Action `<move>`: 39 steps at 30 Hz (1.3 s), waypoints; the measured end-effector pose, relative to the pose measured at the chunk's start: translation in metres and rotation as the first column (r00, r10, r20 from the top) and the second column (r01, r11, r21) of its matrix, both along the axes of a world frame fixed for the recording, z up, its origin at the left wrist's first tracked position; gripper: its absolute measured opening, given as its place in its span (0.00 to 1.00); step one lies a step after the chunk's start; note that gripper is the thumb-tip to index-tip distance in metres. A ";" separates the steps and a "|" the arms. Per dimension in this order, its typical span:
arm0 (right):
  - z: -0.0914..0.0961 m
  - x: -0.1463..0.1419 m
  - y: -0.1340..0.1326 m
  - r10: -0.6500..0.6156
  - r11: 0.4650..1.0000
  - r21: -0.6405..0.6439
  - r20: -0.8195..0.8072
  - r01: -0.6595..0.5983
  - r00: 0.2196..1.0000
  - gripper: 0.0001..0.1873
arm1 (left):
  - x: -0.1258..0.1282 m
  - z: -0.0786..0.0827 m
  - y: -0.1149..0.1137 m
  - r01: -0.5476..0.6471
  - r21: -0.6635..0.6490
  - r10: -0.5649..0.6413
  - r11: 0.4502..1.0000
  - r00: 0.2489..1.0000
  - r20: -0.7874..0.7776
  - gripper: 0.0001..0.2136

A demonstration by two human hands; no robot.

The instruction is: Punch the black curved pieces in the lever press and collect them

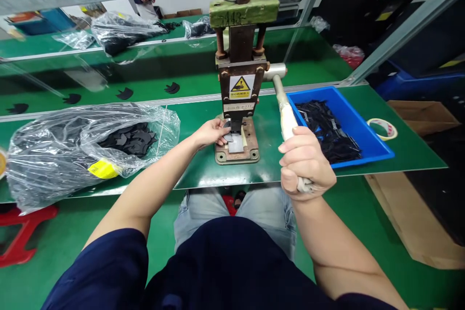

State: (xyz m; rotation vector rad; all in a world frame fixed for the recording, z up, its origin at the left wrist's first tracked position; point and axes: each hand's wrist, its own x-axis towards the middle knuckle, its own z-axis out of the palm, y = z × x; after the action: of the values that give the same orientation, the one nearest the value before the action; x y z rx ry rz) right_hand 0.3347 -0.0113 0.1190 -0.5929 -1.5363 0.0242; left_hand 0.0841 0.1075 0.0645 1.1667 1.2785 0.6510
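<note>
A hand press (242, 70) with a green top and a yellow warning label stands on the green bench in front of me. My right hand (307, 162) is wrapped round the press lever (286, 116), whose grip is bound in white. At the press base (237, 155), my left hand (210, 133) pinches a small dark flat piece (227, 131) beside the press head. Part of that piece is hidden by my fingers. Below the head lies a light grey metal plate (236, 144).
Left is a clear plastic bag (54, 155) of black pieces (131, 139). To the right stand a blue tray (376, 147) of black strips (330, 128) and a tape roll (383, 129). Several black pieces (125, 93) lie along the conveyor (196, 70) behind. A red stool (22, 232) is lower left.
</note>
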 end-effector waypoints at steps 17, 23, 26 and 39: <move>0.007 0.005 0.004 0.033 0.997 0.071 0.019 -0.034 0.999 0.15 | 0.005 0.004 -0.029 0.095 0.169 -0.085 0.981 0.994 -0.067 0.10; -0.001 0.003 0.012 0.022 0.996 0.083 -0.050 -0.018 0.999 0.22 | -0.127 0.009 -0.064 0.083 0.433 0.171 0.898 0.840 -0.515 0.11; -0.004 0.001 0.016 0.026 0.992 0.122 -0.085 -0.015 0.996 0.22 | -0.217 0.017 -0.058 0.071 0.409 0.348 0.910 0.408 -0.844 0.16; 0.003 -0.003 0.012 0.021 0.993 0.120 -0.062 -0.014 0.998 0.20 | -0.293 0.027 -0.007 0.452 0.002 -0.054 0.892 0.110 -0.993 0.25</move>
State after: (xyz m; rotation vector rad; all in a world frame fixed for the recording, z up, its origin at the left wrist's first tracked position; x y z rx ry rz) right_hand 0.3321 0.0002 0.1217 -0.4793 -1.4709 -0.0357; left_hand -0.2086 0.1010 0.0912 2.2389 2.0026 -0.4217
